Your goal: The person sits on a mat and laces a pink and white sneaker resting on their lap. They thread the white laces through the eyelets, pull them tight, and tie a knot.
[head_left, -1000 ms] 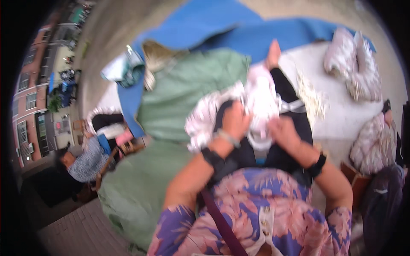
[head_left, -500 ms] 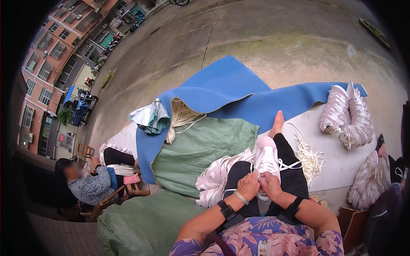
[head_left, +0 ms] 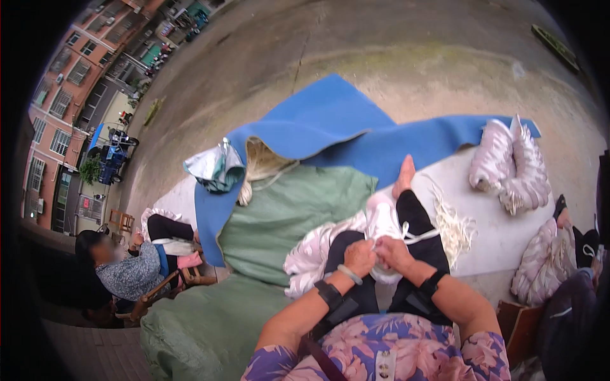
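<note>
A white sneaker with a pale pink toe (head_left: 383, 219) rests between my thighs, its toe pointing away from me. White shoelace (head_left: 417, 236) loops out of its right side. My left hand (head_left: 359, 257) is closed in a pinch over the ankle end of the shoe, on the shoelace. Beside it, fingertips nearly touching, my right hand (head_left: 394, 254) also pinches the lace. The exact piece of lace between the fingers is mostly hidden. Next to my left thigh lies a bundle of shoes in pale pink and white (head_left: 311, 257).
A loose heap of cream laces (head_left: 452, 232) lies right of my leg. Green sacks (head_left: 286, 216) and a blue mat (head_left: 330, 114) spread ahead and left. Strung shoe bundles (head_left: 524, 168) stand far right. One person (head_left: 130, 270) sits at left; another's dark sleeve (head_left: 569, 311) shows at right.
The view has shifted slightly, moving the scene left and up. Both hands stay together over the shoe's ankle end, with the fingertips drawn a little higher along it.
</note>
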`<state>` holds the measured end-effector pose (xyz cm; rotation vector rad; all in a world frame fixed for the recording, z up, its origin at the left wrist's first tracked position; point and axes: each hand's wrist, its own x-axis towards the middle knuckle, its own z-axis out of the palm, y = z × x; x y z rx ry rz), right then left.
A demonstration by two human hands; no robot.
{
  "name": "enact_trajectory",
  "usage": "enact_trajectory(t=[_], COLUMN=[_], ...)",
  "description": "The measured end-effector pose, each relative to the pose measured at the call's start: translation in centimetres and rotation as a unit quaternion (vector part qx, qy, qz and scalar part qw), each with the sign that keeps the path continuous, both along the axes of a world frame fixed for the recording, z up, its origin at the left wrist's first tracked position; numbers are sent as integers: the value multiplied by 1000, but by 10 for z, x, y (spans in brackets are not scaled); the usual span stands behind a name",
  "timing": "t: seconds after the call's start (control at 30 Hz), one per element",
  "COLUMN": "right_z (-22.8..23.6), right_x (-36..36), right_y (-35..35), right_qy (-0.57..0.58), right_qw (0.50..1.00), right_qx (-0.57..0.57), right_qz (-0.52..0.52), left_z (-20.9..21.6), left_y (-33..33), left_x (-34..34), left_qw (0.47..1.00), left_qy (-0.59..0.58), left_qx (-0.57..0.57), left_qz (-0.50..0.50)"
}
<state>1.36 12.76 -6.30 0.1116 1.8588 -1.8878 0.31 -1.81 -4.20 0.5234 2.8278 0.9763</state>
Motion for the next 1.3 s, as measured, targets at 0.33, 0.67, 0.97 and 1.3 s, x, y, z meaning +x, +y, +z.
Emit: enact_trajectory(t=[0.33, 0.67, 0.97, 1.3], right_z=[-7, -17, 20, 26], right_x=[8, 120, 86, -16], right_y=[-1, 258, 188, 3], right_qy=[207, 177, 233, 346], right_qw=[911, 842, 926, 867], right_qx=[346, 503, 297, 347], right_qz=[81, 76, -8, 92], left_z=[1, 10, 9, 13], left_y=[7, -1, -6, -25], left_x=[15, 20, -12, -15], left_qw=[998, 993, 994, 975], left_qy=[34, -71, -53, -67], left_qx=[15, 73, -8, 137], left_qz=[48, 59, 99, 163])
